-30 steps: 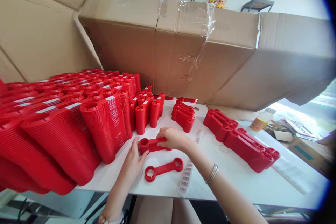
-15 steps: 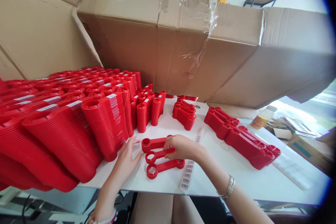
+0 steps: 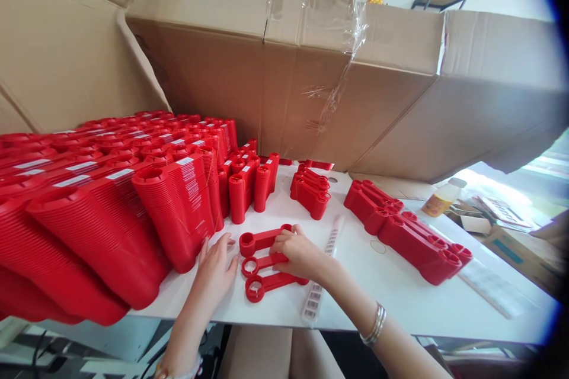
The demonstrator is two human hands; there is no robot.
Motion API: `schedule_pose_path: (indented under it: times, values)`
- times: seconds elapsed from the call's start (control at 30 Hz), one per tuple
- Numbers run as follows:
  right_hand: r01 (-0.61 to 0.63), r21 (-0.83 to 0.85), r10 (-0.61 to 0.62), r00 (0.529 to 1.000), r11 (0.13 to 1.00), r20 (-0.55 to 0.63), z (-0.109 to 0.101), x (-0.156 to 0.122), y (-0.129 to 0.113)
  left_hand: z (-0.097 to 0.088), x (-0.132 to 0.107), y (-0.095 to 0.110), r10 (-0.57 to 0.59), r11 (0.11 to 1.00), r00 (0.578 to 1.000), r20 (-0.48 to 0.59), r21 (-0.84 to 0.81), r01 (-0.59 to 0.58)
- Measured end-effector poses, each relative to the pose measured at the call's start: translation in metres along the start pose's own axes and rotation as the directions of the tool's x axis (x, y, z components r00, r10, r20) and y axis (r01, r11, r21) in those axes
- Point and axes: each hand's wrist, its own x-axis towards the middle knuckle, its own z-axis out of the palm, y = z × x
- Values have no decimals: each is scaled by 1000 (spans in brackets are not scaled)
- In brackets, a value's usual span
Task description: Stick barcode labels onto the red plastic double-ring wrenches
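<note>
Red ring-ended link point(image 3: 265, 262) is seen at the lower middle of the frame, between an upper red piece point(image 3: 264, 240) and a lower red piece point(image 3: 276, 281) on the tabletop point(image 3: 355, 296). Its right end is covered by the right hand point(image 3: 300, 253), fingers curled; whether it is gripped cannot be told. The left hand point(image 3: 217, 263) is held open, empty. Light, stiff, slightly slippery handling is judged likely, best gripped mid-bar.

Table point(image 3: 355, 296): stacks point(image 3: 120, 207) left | loose pieces point(image 3: 278, 280) front centre | label strip point(image 3: 314, 300) right of them | cardboard point(image 3: 288, 83) behind
</note>
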Motion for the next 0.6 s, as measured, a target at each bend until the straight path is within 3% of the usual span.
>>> schedule_pose_path:
  times: [0.13, 0.33, 0.5, 0.6]
  values:
    - [-22, 42, 24, 999, 999, -43, -16, -8, 4, -19, -7, 8, -28, 998, 998, 53, 51, 25]
    - [-137, 62, 143, 983, 989, -112, -42, -12, 12, -33, -12, 38, 1, 1000, 961, 275, 12, -5]
    - [-215, 74, 217, 976, 974, -19, -43, -22, 8, -28, -12, 59, 52, 999, 907, 417, -29, -44]
    - [-259, 86, 253, 965, 962, 67, -36, -38, 5, -28, -14, 64, 71, 997, 891, 449, -44, -58]
